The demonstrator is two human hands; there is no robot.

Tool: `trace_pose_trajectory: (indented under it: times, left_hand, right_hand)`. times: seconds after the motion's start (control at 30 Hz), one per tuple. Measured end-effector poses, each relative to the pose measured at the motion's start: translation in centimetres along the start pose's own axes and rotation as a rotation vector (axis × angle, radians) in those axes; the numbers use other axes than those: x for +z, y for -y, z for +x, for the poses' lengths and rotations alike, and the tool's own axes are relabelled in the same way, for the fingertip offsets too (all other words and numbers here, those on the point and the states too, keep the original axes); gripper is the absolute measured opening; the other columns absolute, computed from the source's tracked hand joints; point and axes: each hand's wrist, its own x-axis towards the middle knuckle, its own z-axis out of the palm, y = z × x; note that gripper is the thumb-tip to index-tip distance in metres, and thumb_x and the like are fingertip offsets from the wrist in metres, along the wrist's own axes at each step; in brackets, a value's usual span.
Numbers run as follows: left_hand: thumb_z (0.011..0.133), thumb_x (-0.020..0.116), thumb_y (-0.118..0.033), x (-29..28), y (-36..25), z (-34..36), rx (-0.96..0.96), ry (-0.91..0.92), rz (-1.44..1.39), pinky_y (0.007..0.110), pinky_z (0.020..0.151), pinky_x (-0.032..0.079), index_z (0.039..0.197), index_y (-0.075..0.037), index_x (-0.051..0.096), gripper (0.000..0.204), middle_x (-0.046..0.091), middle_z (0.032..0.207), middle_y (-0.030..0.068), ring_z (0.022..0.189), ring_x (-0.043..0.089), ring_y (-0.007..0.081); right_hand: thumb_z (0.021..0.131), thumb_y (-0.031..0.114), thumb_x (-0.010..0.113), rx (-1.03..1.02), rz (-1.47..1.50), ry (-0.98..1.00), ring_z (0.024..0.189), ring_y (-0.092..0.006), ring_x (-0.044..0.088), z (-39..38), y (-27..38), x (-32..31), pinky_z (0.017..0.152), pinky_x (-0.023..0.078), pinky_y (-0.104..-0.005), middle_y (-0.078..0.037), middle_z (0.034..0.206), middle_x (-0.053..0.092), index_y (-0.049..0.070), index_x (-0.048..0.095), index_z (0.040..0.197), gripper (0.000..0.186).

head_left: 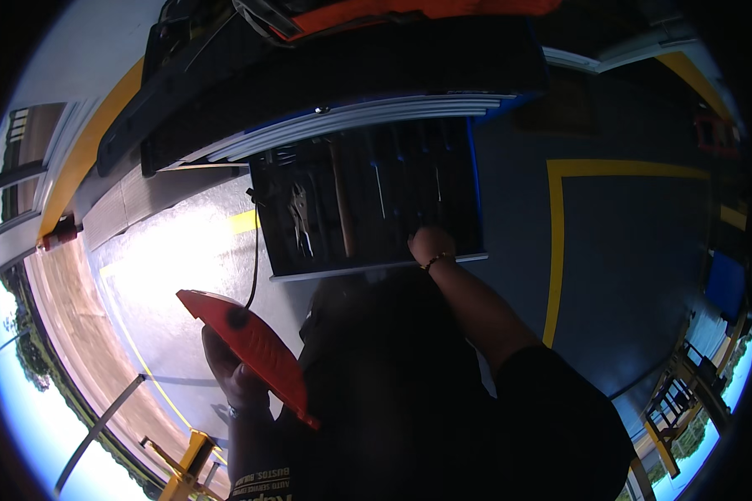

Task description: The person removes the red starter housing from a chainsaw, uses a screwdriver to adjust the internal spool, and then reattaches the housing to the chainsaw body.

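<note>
My left hand (230,367) is wrapped round the underside of a red curved plastic shell (255,346) with a dark round spot; what it belongs to I cannot tell. A black cable (255,259) rises from beside it toward the drawer's left side. My right hand (432,245), fingers curled, is over the front right of a pulled-out tool drawer (368,270); whatever it grips is hidden. Beyond it lies a screwdriver (439,184), with another screwdriver (383,192) to its left. Locking pliers (301,217) and a long brown wooden handle (342,200) lie farther left in the drawer.
Above the drawer stands the dark tool chest (334,75), with an orange-red item (426,10) on top. Yellow lines (555,250) mark the grey floor at right. Strong sunlight falls on the floor at left. Yellow metal equipment (188,463) stands at lower left.
</note>
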Motion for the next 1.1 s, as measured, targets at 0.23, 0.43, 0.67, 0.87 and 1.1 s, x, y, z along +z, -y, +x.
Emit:
trace_pose_trajectory:
  times: [0.23, 0.43, 0.67, 0.87, 1.1]
  left_hand:
    - [0.076, 0.080, -0.058, 0.8, 0.3, 0.2, 0.003, -0.032, 0.060, 0.032, 0.079, 0.055, 0.136, -0.001, 0.040, 0.091, 0.059, 0.112, 0.0118, 0.098, 0.063, 0.0210]
    - [0.073, 0.079, -0.064, 0.8, 0.1, -0.9, -0.048, -0.070, 0.234, 0.031, 0.079, 0.052, 0.120, -0.004, 0.048, 0.082, 0.060, 0.106, 0.0086, 0.093, 0.062, 0.0175]
    - [0.066, 0.082, -0.068, 2.5, -0.4, -1.7, -0.124, -0.102, 0.257, 0.032, 0.083, 0.049, 0.115, -0.002, 0.051, 0.089, 0.060, 0.106, 0.0079, 0.095, 0.060, 0.0171]
    - [0.060, 0.085, -0.068, 2.5, -2.6, -1.9, -0.029, -0.143, 0.255, 0.034, 0.084, 0.051, 0.119, 0.001, 0.052, 0.097, 0.061, 0.109, 0.0097, 0.099, 0.062, 0.0202]
    - [0.061, 0.078, -0.080, -0.1, -2.6, -2.4, 0.034, -0.189, 0.488, 0.034, 0.079, 0.048, 0.113, 0.002, 0.055, 0.100, 0.059, 0.102, 0.0071, 0.092, 0.059, 0.0185]
  right_hand:
    - [0.094, 0.043, 0.059, 0.027, 0.011, 0.071, 0.099, -0.0383, 0.070, 0.6, 2.7, 1.8, 0.088, 0.056, -0.0473, -0.019, 0.101, 0.073, 0.005, 0.075, 0.099, 0.041]
    - [0.094, 0.040, 0.059, -0.101, 0.199, -0.127, 0.104, -0.0381, 0.068, 6.1, 1.7, -3.3, 0.093, 0.054, -0.0443, -0.020, 0.106, 0.072, 0.003, 0.070, 0.110, 0.042]
    - [0.094, 0.049, 0.062, 0.044, -0.024, -0.136, 0.119, -0.0362, 0.062, 12.5, 8.2, -13.2, 0.097, 0.053, -0.0483, -0.020, 0.128, 0.064, 0.004, 0.067, 0.122, 0.053]
    - [0.092, 0.051, 0.062, 0.329, 0.199, -0.322, 0.127, -0.0327, 0.058, 15.3, 8.3, -8.8, 0.101, 0.052, -0.0447, -0.018, 0.141, 0.056, 0.008, 0.059, 0.135, 0.061]
    - [0.088, 0.051, 0.063, -0.102, 0.075, -0.229, 0.127, -0.0360, 0.057, 14.4, 9.0, -12.8, 0.107, 0.046, -0.0433, -0.020, 0.137, 0.059, 0.005, 0.061, 0.132, 0.064]
